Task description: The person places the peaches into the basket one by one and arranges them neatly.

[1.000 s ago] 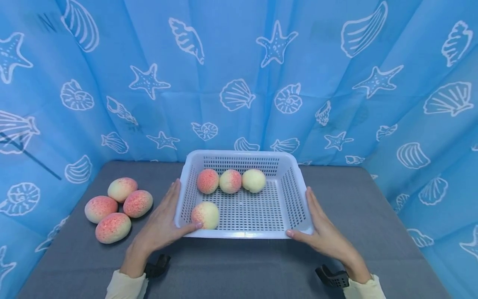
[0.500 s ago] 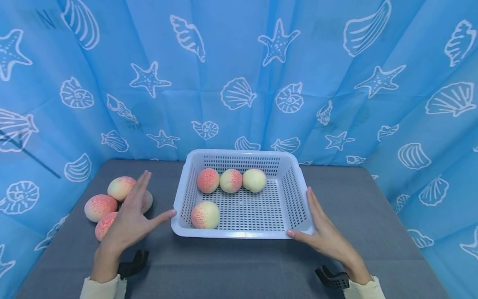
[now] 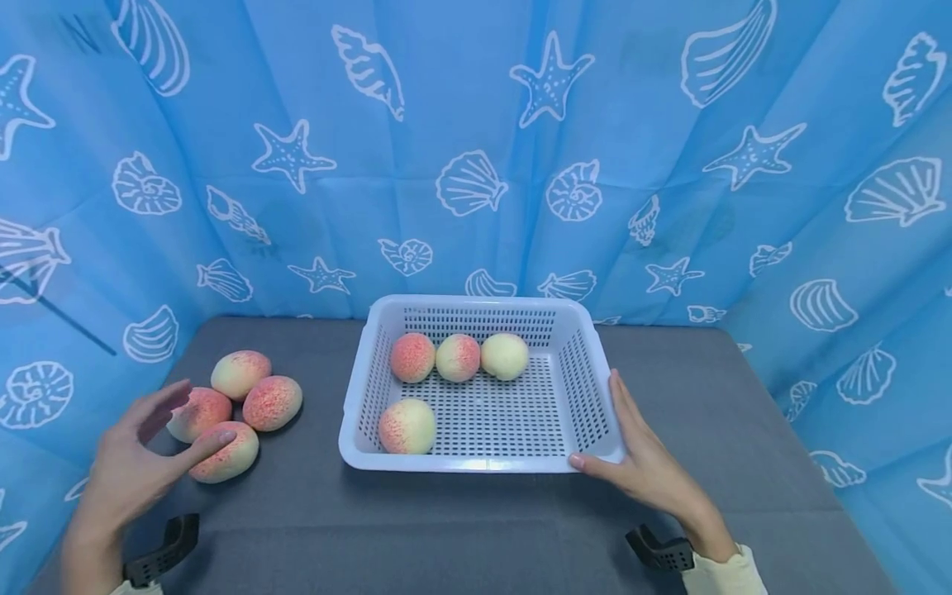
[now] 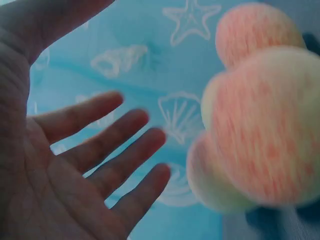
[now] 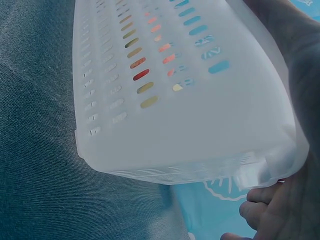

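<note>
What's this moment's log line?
left hand: near four loose peaches | right hand: holding perforated basket at near-right corner | inside basket: four peaches

Four peaches (image 3: 272,403) cluster left of a white basket (image 3: 476,464) holding four more (image 3: 506,357).

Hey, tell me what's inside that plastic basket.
The basket holds three peaches in a row toward the back and one more peach at the front left. Its slotted floor shows around them, but directly beneath them it is covered.
</note>
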`<state>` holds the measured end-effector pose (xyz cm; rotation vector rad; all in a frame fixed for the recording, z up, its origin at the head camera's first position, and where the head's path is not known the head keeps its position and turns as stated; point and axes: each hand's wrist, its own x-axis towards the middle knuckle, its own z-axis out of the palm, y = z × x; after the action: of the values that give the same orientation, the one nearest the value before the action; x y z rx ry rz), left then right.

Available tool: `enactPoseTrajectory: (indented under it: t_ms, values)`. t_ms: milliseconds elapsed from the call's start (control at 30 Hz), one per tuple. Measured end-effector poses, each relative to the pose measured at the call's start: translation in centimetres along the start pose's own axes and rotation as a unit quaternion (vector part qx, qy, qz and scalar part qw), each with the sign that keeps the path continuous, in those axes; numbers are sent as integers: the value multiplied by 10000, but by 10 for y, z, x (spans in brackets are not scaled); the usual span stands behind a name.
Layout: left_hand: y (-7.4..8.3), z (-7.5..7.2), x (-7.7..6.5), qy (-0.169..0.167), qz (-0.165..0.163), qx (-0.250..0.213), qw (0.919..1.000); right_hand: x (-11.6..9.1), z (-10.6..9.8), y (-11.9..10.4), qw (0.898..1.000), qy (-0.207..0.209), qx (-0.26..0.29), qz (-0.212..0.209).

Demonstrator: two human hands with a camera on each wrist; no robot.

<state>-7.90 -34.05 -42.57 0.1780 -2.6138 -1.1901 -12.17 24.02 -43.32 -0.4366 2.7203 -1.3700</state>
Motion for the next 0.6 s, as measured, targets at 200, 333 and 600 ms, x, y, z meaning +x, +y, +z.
enactPoseTrajectory:
  t_ms: [200,333,600]
  values:
    - [-35,-1,-3,-299,115,-1083,9936,1,0,-1,10000,-14,-10,94]
    - [-51,1,-5,-738,-178,-2189,9728,1,0,-2,9999,-21,9,109]
    - [-59,2,-3,-1307,-165,-1511,9797,0,0,-1,9997,-20,226,44]
